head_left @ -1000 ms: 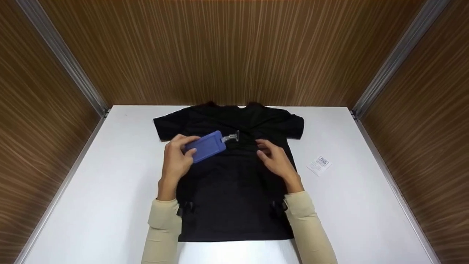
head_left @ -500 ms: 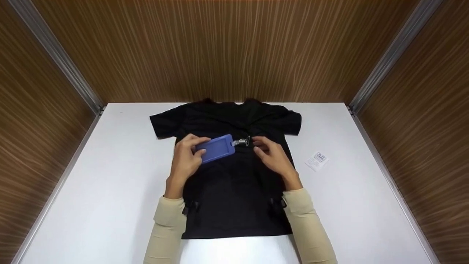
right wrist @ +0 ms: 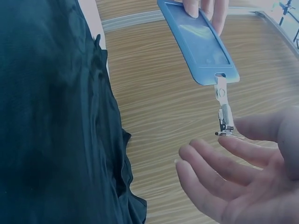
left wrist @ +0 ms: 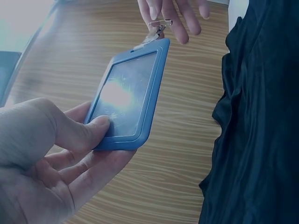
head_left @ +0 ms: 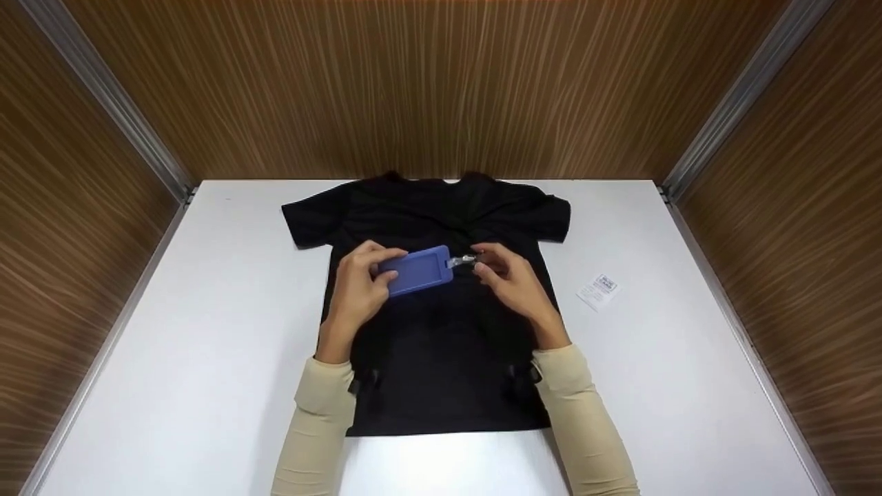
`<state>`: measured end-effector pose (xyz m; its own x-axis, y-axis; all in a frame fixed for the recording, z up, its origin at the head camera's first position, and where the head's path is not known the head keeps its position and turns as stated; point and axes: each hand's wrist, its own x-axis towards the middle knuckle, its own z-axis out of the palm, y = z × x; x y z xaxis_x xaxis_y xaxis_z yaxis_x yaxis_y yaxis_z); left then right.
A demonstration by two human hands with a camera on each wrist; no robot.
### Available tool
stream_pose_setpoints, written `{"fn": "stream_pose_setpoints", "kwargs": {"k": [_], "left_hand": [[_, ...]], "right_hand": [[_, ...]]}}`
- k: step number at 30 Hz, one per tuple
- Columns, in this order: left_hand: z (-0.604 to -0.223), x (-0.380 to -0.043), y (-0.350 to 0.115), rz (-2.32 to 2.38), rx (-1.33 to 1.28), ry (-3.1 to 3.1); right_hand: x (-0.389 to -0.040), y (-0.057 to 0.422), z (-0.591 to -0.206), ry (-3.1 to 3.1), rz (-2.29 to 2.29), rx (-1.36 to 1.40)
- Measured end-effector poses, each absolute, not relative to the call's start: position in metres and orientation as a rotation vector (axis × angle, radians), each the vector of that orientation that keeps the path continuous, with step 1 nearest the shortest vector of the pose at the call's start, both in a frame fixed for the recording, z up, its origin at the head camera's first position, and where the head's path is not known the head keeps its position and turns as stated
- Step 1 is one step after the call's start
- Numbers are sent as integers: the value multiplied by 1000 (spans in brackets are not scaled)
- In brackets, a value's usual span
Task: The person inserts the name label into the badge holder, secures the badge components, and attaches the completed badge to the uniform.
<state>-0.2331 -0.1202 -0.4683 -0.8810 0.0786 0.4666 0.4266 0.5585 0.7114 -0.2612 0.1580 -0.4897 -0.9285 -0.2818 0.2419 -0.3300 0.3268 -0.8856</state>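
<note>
A blue badge holder (head_left: 417, 270) with a clear window is held above a black T-shirt (head_left: 448, 358) laid out on the table. My left hand (head_left: 364, 286) grips the holder's lower end, thumb across the window in the left wrist view and fingers behind. From the slot at its other end runs a clear strap with a metal clip (right wrist: 225, 119) that carries a pin bar. My right hand (head_left: 513, 286) has thumb and index finger at this clip, pinching it near the bar; the other fingers are loosely bent. In the head view the right fingers partly hide the clip.
A small white printed card (head_left: 599, 292) lies on the white table (head_left: 689, 386), right of the shirt. Wood-grain panels (head_left: 427, 89) stand at the back and both sides, with metal strips in the corners.
My left hand has carried the badge holder to the right and turned it more level. The clip has come between my right thumb and index finger, which were apart from it before.
</note>
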Motion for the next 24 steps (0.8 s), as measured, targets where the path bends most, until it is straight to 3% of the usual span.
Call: {"fn": "stream_pose_setpoints", "kwargs": {"k": [24], "left_hand": [[-468, -232, -116, -1261, -510, -2396]], "right_hand": [[-260, 155, -492, -2639, 1835, 556]]}}
